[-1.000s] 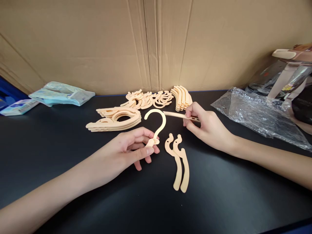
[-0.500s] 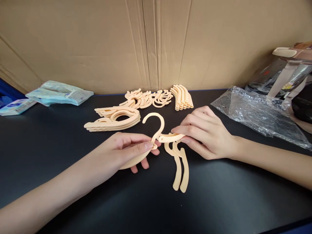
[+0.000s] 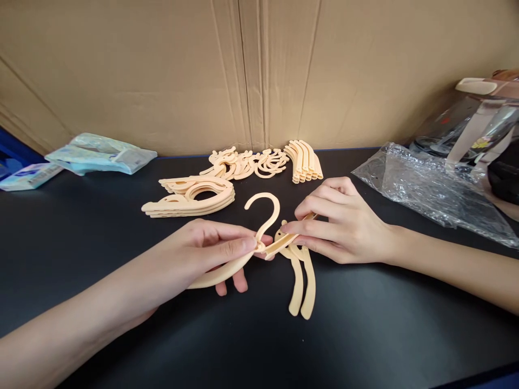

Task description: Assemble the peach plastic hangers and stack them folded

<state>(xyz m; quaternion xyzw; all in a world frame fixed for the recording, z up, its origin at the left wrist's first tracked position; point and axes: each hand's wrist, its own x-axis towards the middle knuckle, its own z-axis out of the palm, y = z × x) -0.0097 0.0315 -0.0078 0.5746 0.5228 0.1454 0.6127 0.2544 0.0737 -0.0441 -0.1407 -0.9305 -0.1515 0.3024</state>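
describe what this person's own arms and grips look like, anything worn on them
The left grip and right grip are bare, slender human hands; no glove, ring or marking shows on either. The left forearm and right forearm are slim and taper toward the wrist, with no sleeve, watch or bracelet in view.

a tabletop workspace (home or workshop, unclear) — black table (image 3: 385, 324), cardboard wall (image 3: 141, 75), piles of hanger parts (image 3: 244, 167)
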